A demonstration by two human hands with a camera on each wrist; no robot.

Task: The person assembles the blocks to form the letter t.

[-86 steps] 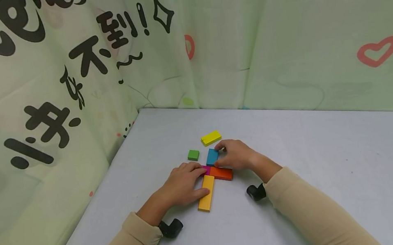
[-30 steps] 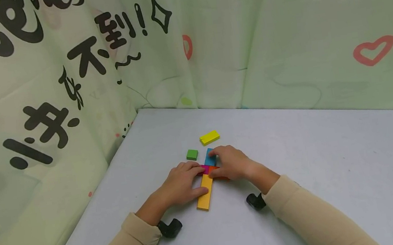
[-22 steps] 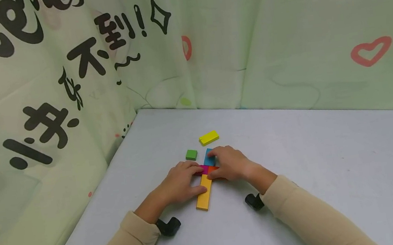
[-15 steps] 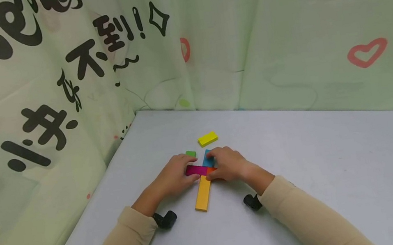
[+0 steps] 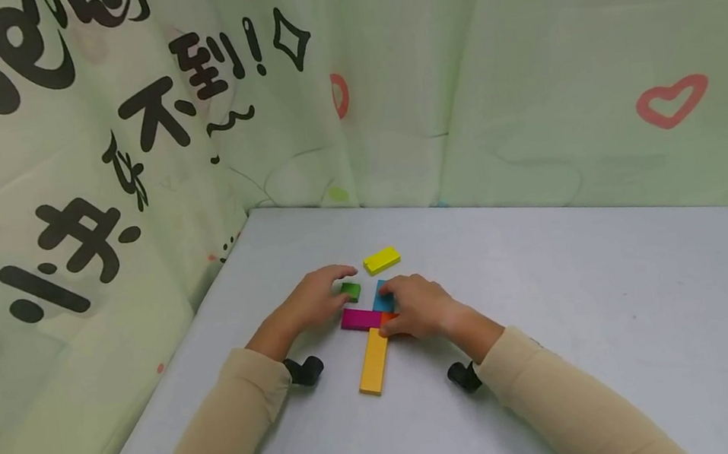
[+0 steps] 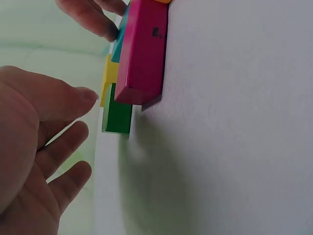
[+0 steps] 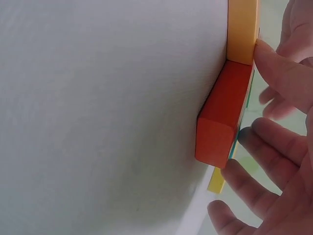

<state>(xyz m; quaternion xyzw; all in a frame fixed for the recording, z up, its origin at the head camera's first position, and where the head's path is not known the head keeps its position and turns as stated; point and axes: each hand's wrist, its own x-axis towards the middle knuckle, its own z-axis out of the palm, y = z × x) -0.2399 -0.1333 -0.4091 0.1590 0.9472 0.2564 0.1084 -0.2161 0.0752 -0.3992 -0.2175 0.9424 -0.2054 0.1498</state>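
Observation:
My left hand [image 5: 310, 300] hovers at the small green block [image 5: 351, 291], thumb on the near side and fingers beyond it. In the left wrist view a gap shows between that thumb and the green block [image 6: 117, 110]. Over the joined blocks, my right hand [image 5: 424, 306] rests with its fingers at the blue block [image 5: 383, 298] and its thumb by the corner of the amber block [image 5: 374, 364]. It partly covers the red-orange block [image 7: 225, 103]. The magenta block [image 5: 361, 319] lies to the left, meeting the others in a cross shape.
A yellow block [image 5: 381, 260] lies apart, behind the green one. All the blocks are on a white table [image 5: 556, 324]. A pale green printed curtain [image 5: 525, 83] hangs along the table's back and left edges.
My left hand has let go of the magenta and amber blocks and moved away from me to the green block. Earlier, my right hand shifted from the blue block's side onto the blue and red-orange blocks.

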